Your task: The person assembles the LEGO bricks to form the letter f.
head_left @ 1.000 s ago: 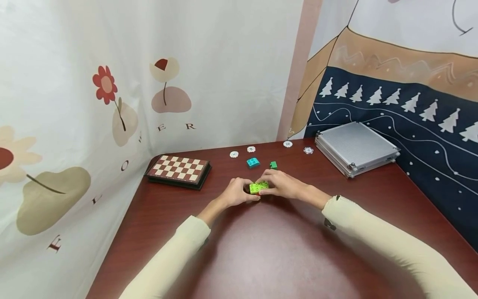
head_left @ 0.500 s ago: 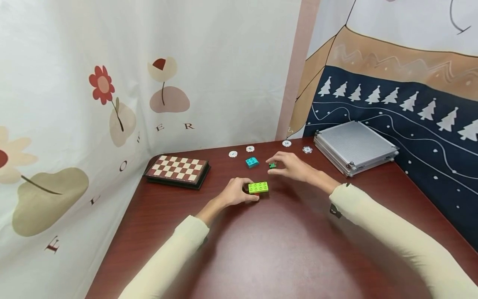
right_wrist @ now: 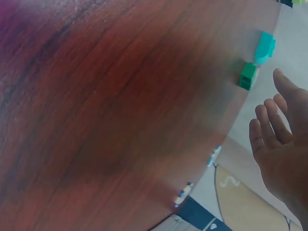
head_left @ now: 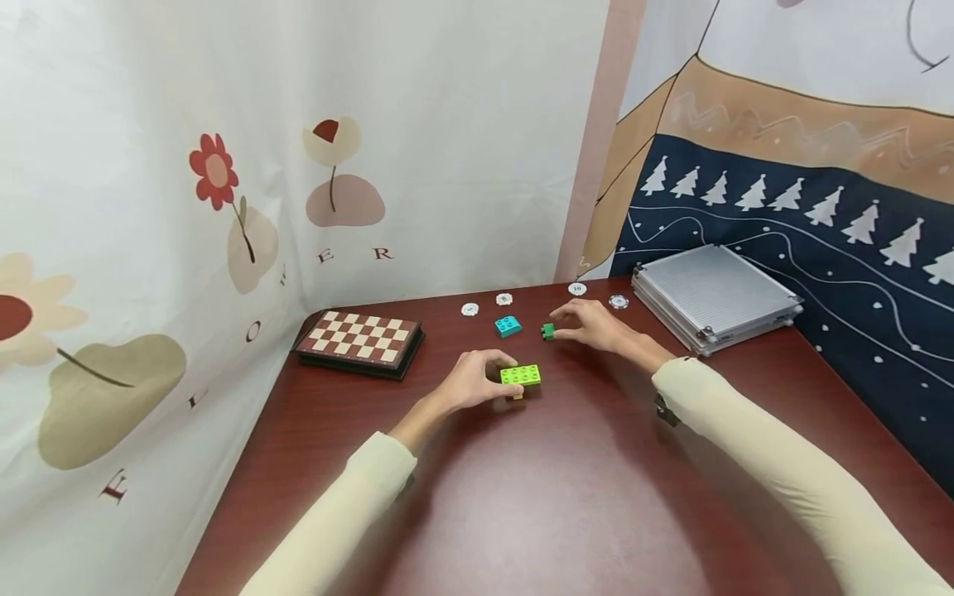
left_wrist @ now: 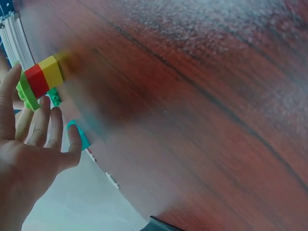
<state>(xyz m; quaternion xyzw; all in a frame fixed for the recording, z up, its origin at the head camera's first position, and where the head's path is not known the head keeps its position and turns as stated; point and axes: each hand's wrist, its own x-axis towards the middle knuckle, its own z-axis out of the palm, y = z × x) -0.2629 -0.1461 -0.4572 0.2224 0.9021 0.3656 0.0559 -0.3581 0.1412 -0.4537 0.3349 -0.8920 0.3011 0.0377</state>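
In the head view my left hand (head_left: 477, 381) holds a stack of toy building bricks between thumb and fingers, with a lime-green brick (head_left: 520, 376) on top. Below the lime brick, the left wrist view shows a red brick (left_wrist: 37, 81) and a yellow brick (left_wrist: 51, 71). My right hand (head_left: 594, 324) is just right of a small green brick (head_left: 548, 331), thumb and fingers spread. A gap separates that hand from the green brick (right_wrist: 248, 76) in the right wrist view. Left of it lies a teal brick (head_left: 508, 326) with a curved end.
A chessboard box (head_left: 361, 338) lies on the table at the left. Several poker chips, one of them a white chip (head_left: 577, 289), lie along the back edge by the curtain. A ridged silver case (head_left: 715, 294) stands at the back right.
My right hand has left the lime brick, reached the green brick and then drawn slightly right of it. The left hand keeps its hold on the stack, whose yellow part now shows below.
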